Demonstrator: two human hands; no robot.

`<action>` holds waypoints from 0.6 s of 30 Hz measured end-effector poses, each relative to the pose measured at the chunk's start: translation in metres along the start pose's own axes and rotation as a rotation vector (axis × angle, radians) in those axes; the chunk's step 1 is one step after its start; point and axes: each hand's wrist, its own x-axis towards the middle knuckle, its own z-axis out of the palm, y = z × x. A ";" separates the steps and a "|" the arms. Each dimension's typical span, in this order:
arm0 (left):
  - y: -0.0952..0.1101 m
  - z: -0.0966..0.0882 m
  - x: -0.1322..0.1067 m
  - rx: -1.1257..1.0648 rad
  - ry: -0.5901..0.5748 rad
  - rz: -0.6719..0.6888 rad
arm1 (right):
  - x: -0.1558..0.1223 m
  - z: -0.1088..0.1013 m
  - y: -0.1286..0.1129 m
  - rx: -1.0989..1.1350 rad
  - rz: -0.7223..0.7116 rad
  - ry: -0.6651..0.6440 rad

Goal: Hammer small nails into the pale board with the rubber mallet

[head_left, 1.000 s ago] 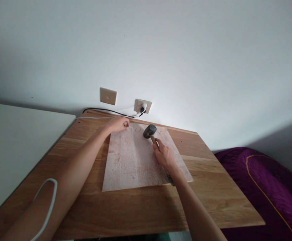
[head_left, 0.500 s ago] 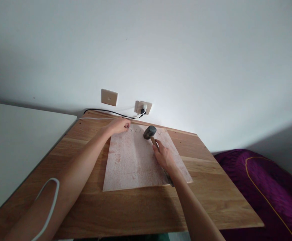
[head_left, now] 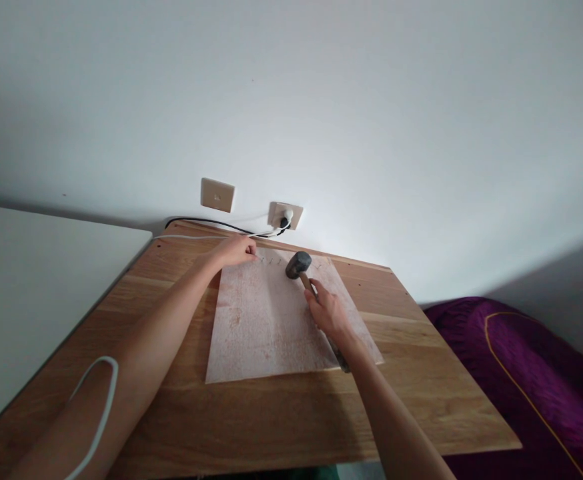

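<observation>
My left hand (head_left: 238, 250) is pinched at the far left corner of a pale, reddish-stained board (head_left: 266, 327); a thin nail (head_left: 261, 259) shows at the fingertips, mostly hidden. Several more thin nails (head_left: 279, 262) stand in a row along the board's far edge, just right of these fingers. My right hand (head_left: 329, 310) wraps round the wooden handle of a hammer with a dark, thick head (head_left: 299, 265). The hammer head is over the far part of the board, to the right of the left hand.
The board lies on a wooden table (head_left: 251, 427) against a white wall. Black and white cables run along the back to a wall socket (head_left: 285, 215). A white surface (head_left: 46, 287) adjoins on the left, and purple fabric (head_left: 526, 373) is at the right. A white cord (head_left: 106, 400) crosses my left forearm.
My left fingertips have shifted slightly at the board's far left corner, the forefinger and thumb stretching toward the nails. The hammer stays almost where it was.
</observation>
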 end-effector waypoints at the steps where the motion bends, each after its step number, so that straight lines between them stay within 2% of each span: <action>1: 0.000 0.000 0.000 0.002 -0.001 -0.008 | -0.001 -0.002 -0.002 0.039 -0.003 -0.017; 6: 0.001 -0.001 -0.001 -0.053 -0.024 0.004 | 0.000 -0.005 -0.025 0.166 -0.067 -0.054; 11: -0.005 -0.001 -0.002 -0.094 -0.052 0.073 | 0.020 0.002 -0.059 0.243 -0.110 -0.071; 15: -0.009 0.000 -0.004 -0.129 -0.057 0.050 | 0.034 0.010 -0.079 0.164 -0.148 -0.028; 18: -0.008 0.001 -0.005 -0.149 -0.043 0.039 | 0.038 0.014 -0.085 0.069 -0.186 -0.020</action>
